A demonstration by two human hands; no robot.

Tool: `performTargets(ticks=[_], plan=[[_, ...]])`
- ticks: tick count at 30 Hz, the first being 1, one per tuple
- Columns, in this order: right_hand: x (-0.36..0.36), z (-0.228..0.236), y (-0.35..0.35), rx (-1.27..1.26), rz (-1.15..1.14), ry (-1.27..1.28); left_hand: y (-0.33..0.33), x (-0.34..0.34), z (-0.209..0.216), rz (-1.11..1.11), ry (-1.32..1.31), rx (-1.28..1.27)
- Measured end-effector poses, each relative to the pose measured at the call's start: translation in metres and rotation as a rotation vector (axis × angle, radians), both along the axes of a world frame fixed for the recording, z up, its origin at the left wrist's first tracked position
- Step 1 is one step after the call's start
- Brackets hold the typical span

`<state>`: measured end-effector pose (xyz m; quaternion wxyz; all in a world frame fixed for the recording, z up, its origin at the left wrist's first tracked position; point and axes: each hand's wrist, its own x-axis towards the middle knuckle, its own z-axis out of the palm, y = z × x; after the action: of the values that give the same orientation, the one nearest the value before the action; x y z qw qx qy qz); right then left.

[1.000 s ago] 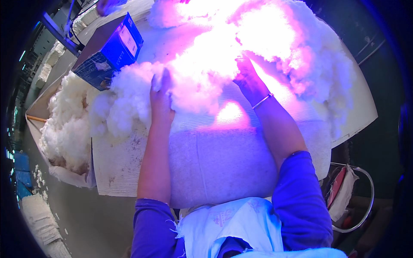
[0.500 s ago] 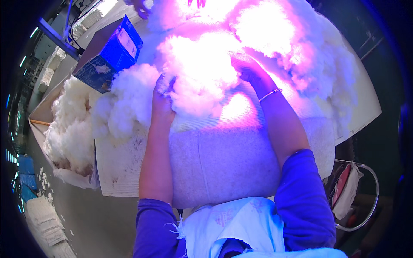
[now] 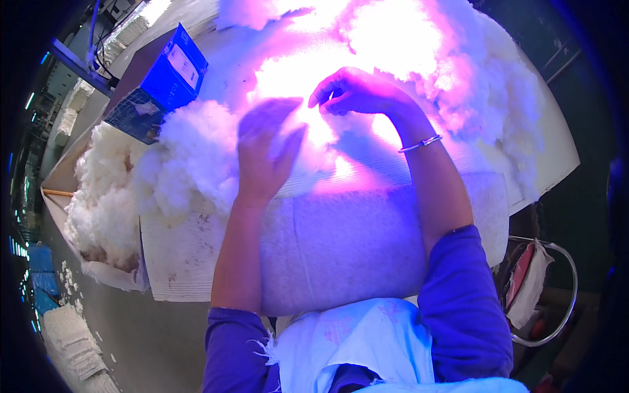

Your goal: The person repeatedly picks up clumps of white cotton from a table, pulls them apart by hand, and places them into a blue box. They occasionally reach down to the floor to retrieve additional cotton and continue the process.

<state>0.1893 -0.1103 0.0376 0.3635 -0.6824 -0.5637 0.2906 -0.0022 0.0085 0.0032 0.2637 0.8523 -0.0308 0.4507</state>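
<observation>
My left hand point(image 3: 267, 147) is raised over the lit part of the worktable, its thumb apart from slightly blurred fingers; it appears to hold nothing. Opposite it, my right hand point(image 3: 363, 93) has its fingers curled into a pinch; whatever may be between the fingertips is lost in the glare. Beneath and beyond both hands lies white cotton-like fluff point(image 3: 282, 78), bleached by a bright pink-violet light. Another clump of fluff point(image 3: 193, 147) rests just left of my left hand. A larger heap point(image 3: 452, 85) lies beyond my right forearm.
A blue box point(image 3: 160, 82) stands at the back left, beside a metal post point(image 3: 82, 65). A bin point(image 3: 56, 190) of fluff point(image 3: 108, 203) adjoins the table's left side. A pale padded cover point(image 3: 347, 245) spans the front edge. A curved metal chair frame point(image 3: 573, 288) is at right.
The clump between my hands is no longer held there. My left hand has opened and turned, and my right hand has moved left into a pinch. The hand at the far edge is out of view.
</observation>
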Motion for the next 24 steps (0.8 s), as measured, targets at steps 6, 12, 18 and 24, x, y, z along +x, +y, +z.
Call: performTargets(ticks=[6,12,18,24], plan=[[0.010,-0.014,-0.002,0.042,0.002,-0.130,0.007,0.001,-0.012,0.090,0.420,0.075],[0.001,-0.027,0.007,0.018,-0.016,-0.314,0.012,-0.001,-0.017,0.085,0.368,0.099],[-0.023,-0.020,0.017,0.060,0.000,-0.238,0.006,0.007,-0.017,0.130,0.240,-0.068],[-0.035,-0.013,0.020,0.189,0.020,-0.162,0.017,0.004,-0.024,0.165,0.485,-0.298]])
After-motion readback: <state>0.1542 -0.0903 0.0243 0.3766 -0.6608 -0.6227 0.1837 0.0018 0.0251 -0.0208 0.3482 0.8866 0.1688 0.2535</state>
